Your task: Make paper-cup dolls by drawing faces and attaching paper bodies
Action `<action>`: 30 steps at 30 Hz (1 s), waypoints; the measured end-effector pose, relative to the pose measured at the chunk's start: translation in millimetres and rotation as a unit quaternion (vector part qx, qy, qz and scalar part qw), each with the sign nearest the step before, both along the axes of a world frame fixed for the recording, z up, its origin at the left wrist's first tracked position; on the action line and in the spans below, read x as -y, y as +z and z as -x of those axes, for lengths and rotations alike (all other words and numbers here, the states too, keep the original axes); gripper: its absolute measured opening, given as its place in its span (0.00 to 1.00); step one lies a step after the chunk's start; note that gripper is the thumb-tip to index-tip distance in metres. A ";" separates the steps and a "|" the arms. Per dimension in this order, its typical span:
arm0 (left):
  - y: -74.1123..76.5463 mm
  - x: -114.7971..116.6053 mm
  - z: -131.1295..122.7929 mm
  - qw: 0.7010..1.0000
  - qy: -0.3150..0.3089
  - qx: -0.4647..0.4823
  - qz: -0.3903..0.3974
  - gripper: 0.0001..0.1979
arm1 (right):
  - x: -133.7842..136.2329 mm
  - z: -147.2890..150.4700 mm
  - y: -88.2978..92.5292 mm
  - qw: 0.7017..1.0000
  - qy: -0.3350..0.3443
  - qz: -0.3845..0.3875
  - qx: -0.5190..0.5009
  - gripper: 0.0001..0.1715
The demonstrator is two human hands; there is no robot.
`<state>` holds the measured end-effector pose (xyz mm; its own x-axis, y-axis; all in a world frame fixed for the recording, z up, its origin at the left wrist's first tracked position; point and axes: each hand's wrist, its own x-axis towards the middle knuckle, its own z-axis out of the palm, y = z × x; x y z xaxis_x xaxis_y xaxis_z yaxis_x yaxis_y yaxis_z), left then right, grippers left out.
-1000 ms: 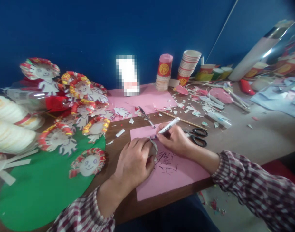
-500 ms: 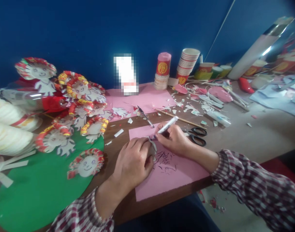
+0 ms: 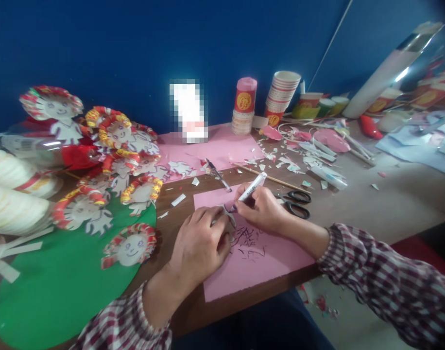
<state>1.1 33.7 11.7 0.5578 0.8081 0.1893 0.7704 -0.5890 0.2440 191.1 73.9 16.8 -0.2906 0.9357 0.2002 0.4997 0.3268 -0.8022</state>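
My right hand [image 3: 264, 209] grips a white marker [image 3: 252, 187] with its tip down on a small pale paper cutout [image 3: 228, 214]. My left hand [image 3: 200, 243] is closed, pinching that cutout against a pink paper sheet [image 3: 259, 257] covered with dark pen marks. Most of the cutout is hidden under my left fingers. Both sleeves are plaid.
Black scissors [image 3: 295, 202] lie right of my right hand; a pen [image 3: 218, 176] and a wooden stick [image 3: 273, 180] lie behind. Finished paper dolls [image 3: 129, 245] rest on a green sheet [image 3: 62, 287] at left. Stacked paper cups [image 3: 282, 97] and scraps crowd the back right.
The marker has tilted a little more upright and my right hand has shifted slightly. My left hand has kept its hold on the cutout.
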 end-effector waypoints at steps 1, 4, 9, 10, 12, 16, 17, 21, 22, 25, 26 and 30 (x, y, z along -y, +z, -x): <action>0.1 0.0 0.1 1.000 0.000 -0.001 0.000 0.14 | 0.1 0.0 0.0 1.000 0.002 -0.001 0.000 0.03; 0.4 0.0 0.5 1.000 -0.002 0.000 -0.001 0.13 | 0.3 -0.2 0.0 1.000 0.001 0.009 -0.014 0.03; 0.5 0.1 0.6 1.000 -0.002 0.002 -0.004 0.13 | 0.6 -0.9 0.3 0.998 0.000 0.049 -0.047 0.02; 0.4 0.1 0.5 1.000 -0.003 0.002 -0.004 0.13 | 0.7 -0.9 0.4 0.998 0.002 0.047 -0.047 0.02; 0.4 -0.1 0.1 1.000 -0.003 0.002 -0.004 0.13 | 0.7 -0.6 0.5 0.998 0.007 0.035 -0.042 0.03; 0.4 -0.5 -0.4 1.000 -0.002 0.005 -0.007 0.13 | 0.9 0.2 0.7 1.000 0.004 0.014 -0.026 0.03; 0.4 -0.6 -0.4 1.000 -0.002 0.005 -0.007 0.13 | 0.9 0.3 0.8 1.000 0.003 0.013 -0.022 0.03; 0.4 -0.6 -0.2 1.000 -0.003 0.002 -0.004 0.13 | 1.0 0.4 2.1 1.000 0.005 0.021 -0.014 0.04; 0.5 -0.6 -0.1 1.000 -0.002 0.000 -0.003 0.13 | 1.1 0.4 2.6 1.000 0.004 0.021 -0.013 0.04; 0.7 -0.6 0.1 1.000 -0.001 -0.002 0.000 0.13 | 1.2 0.3 4.0 1.000 0.004 0.017 -0.010 0.04; 0.6 -0.6 0.1 1.000 0.000 -0.003 0.000 0.13 | 1.2 0.1 4.2 1.000 0.004 0.017 -0.009 0.04; -0.1 -0.6 0.2 1.000 -0.001 -0.001 -0.003 0.13 | 1.0 -1.0 3.7 0.999 0.003 0.037 -0.017 0.03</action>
